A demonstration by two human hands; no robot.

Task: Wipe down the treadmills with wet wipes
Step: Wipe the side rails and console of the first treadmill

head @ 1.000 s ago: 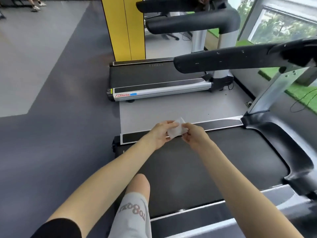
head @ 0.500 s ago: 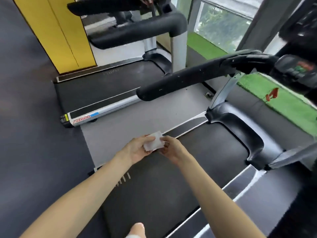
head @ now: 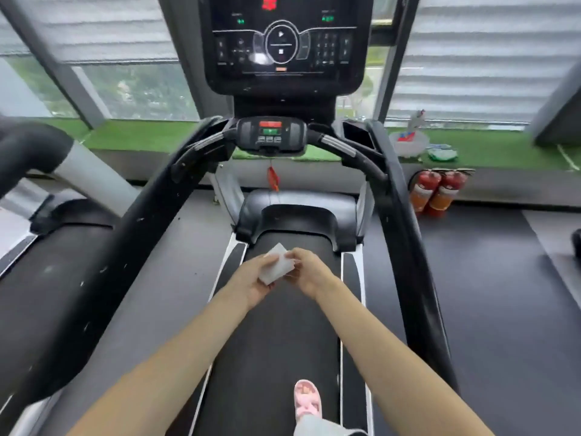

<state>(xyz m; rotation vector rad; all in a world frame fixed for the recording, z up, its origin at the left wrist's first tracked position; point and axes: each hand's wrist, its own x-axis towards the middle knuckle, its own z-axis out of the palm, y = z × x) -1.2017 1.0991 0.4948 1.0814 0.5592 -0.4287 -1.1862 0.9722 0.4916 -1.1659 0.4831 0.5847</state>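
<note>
Right, near end first: a pink shoe [head: 307, 399] is standing on the treadmill belt [head: 276, 341], low in view, right of belt centre. Both forearms are reaching forward over the belt. Hands are meeting in the air above the belt's front half. The left hand [head: 251, 278] is holding the wet wipe [head: 276, 264] from the lower left, and the right hand [head: 309, 272] is pinching its right edge. Wipe is folded into a white rectangle, tilted, one corner pointing up. It's touching only the two hands, not on any treadmill surface yet.

Left handrail [head: 132, 247] and right handrail [head: 405, 231] are running along either side of the belt. Both are black, the left one flecked with pale specks. Ahead of the hands the grey motor cover [head: 298, 209] is capping the belt's front. A red safety clip [head: 273, 179] is hanging above it, under the small control panel [head: 271, 133] with red and green buttons. Console [head: 283, 42] is sitting above that, dark with lit icons.

A second treadmill [head: 47, 278] is sitting just beside, on the left. Two red fire extinguishers [head: 437, 193] are standing on the floor at right, against the wall and below a green turf ledge [head: 141, 136]. What looks like a white tub [head: 408, 144] is sitting on the ledge above them. Window blinds [head: 471, 58] are covering the upper glass behind.
</note>
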